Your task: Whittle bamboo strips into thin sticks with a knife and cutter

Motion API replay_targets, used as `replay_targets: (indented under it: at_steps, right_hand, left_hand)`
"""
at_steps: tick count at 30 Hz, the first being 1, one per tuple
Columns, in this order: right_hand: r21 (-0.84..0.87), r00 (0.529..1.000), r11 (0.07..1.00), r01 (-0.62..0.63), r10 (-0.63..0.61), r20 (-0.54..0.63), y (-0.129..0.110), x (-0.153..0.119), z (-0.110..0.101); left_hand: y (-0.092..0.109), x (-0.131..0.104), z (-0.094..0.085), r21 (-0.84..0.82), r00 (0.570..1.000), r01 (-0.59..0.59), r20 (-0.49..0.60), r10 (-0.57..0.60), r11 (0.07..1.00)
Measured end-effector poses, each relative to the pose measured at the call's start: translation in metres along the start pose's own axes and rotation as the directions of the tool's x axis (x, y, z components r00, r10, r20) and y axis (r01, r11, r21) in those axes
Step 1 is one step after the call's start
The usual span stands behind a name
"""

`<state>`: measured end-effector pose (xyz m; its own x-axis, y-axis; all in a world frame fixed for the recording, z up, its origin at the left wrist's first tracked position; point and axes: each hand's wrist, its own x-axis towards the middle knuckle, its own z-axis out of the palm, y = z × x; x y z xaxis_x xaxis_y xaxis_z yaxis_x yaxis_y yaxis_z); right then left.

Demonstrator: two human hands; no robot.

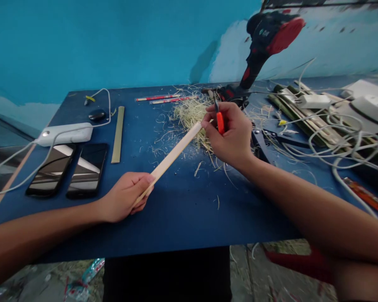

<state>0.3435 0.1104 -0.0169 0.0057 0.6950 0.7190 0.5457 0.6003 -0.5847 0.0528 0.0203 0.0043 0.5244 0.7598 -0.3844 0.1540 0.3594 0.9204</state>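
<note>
Left hand (pixel 126 196) low, right hand (pixel 229 132) raised, apparently bent at wrist

Bare worktop (pixel 182 214) lies open along the near edge; at right, tangled cables (pixel 343 142) block low passage.

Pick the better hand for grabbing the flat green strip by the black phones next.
Left hand, probably: nearer the green strip, though gripping a long pale strip. Right hand is farther and holds an orange-handled tool.
</note>
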Motion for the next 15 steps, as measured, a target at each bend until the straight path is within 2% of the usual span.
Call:
replay_targets:
  at_steps: [4, 9, 12, 13, 15]
  right_hand:
    - [-0.078, 0.999, 0.997, -0.019, 0.016, -0.032, 0.015, 0.005, -0.003]
    - [-0.139, 0.985, 0.978, -0.159, 0.147, -0.089, 0.03, 0.014, -0.007]
    - [-0.115, 0.981, 0.975, -0.192, 0.187, -0.056, 0.016, 0.012, -0.008]
    - [-0.096, 0.981, 0.976, -0.196, 0.195, -0.019, 0.008, 0.011, -0.007]
    - [-0.036, 0.973, 0.981, -0.189, 0.192, 0.126, -0.011, 0.005, -0.007]
  left_hand:
    - [0.001, -0.001, -0.001, 0.0, 1.0, -0.008, 0.002, 0.008, 1.0]
    - [0.0, 0.0, -0.004, -0.04, 1.0, -0.02, -0.011, 0.02, 0.999]
    - [-0.003, 0.004, -0.006, -0.134, 0.998, -0.053, -0.045, 0.048, 0.99]
    - [-0.004, 0.005, -0.005, -0.167, 0.996, -0.064, -0.065, 0.054, 0.984]
    - [-0.005, 0.007, -0.004, -0.21, 0.992, -0.095, -0.1, 0.075, 0.973]
